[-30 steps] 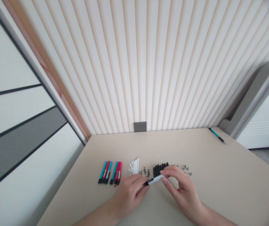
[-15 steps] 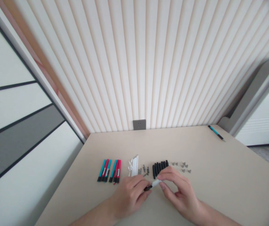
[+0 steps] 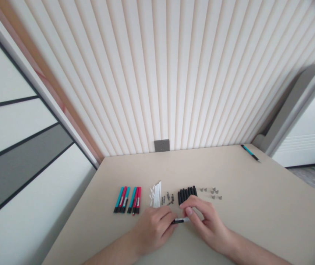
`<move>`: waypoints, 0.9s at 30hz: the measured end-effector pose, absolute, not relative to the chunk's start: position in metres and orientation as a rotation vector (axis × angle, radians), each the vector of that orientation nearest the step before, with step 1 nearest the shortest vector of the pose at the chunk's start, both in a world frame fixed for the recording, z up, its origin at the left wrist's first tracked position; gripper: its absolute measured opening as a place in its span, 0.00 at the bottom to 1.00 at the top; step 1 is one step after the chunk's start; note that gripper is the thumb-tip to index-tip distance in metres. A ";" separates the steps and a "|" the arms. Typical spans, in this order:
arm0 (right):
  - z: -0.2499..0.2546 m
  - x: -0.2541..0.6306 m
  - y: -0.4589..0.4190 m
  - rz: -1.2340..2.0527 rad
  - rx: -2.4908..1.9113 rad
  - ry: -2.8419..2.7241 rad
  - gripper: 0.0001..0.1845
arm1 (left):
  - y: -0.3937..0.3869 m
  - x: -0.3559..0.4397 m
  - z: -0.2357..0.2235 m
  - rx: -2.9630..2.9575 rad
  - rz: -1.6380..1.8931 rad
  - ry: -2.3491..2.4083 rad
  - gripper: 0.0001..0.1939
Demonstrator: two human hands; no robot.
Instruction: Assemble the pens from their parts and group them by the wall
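My left hand (image 3: 153, 230) and my right hand (image 3: 207, 224) meet at the near middle of the beige table (image 3: 257, 206). Between them, a white pen body with a black end (image 3: 181, 220) lies almost level. The left fingers hold the black end and the right fingertips pinch the white part. Just beyond my right hand lies a tight row of black pen parts (image 3: 186, 195). Further left are white plastic sticks (image 3: 156, 194), small grey pieces (image 3: 168, 198), and teal and red pens (image 3: 127, 200). More small grey pieces (image 3: 211, 194) sit to the right.
A loose teal pen (image 3: 250, 152) lies at the table's far right corner. Behind the table rises a ribbed cream wall with a grey wall socket (image 3: 161, 145). The table's left edge meets a white-and-grey panel (image 3: 25, 162); grey flooring shows at right.
The pen has swung from a slant to nearly level and sits lower, nearer me. My hands have closed in around it. The whole scene has shifted slightly up in the view.
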State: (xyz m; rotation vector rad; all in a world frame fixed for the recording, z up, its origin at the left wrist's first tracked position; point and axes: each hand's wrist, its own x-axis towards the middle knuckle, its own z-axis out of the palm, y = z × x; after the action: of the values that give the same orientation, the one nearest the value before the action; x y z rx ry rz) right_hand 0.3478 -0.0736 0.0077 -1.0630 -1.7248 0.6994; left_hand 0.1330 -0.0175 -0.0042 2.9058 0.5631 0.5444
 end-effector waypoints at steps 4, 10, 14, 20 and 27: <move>0.007 0.348 -0.075 0.732 -1.039 -1.748 0.10 | -0.018 0.135 -0.003 2.911 0.477 0.561 0.06; 0.007 0.350 -0.067 0.660 -1.057 -1.761 0.11 | -0.019 0.134 -0.003 2.959 0.462 0.522 0.05; 0.022 0.351 -0.051 0.541 -1.114 -1.920 0.10 | -0.019 0.134 -0.002 2.985 0.431 0.506 0.05; 0.032 0.341 0.001 0.064 -1.248 -2.438 0.08 | -0.021 0.135 0.002 3.013 0.458 0.481 0.08; 0.027 0.325 0.040 -0.168 -1.090 -2.842 0.05 | -0.021 0.134 -0.003 3.069 0.468 0.514 0.07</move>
State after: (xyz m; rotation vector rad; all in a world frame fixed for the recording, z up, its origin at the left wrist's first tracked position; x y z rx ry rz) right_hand 0.3250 0.0395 0.0272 -1.0902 -2.8424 -0.1683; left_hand 0.1343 -0.0215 -0.0034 3.0686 0.5145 0.4676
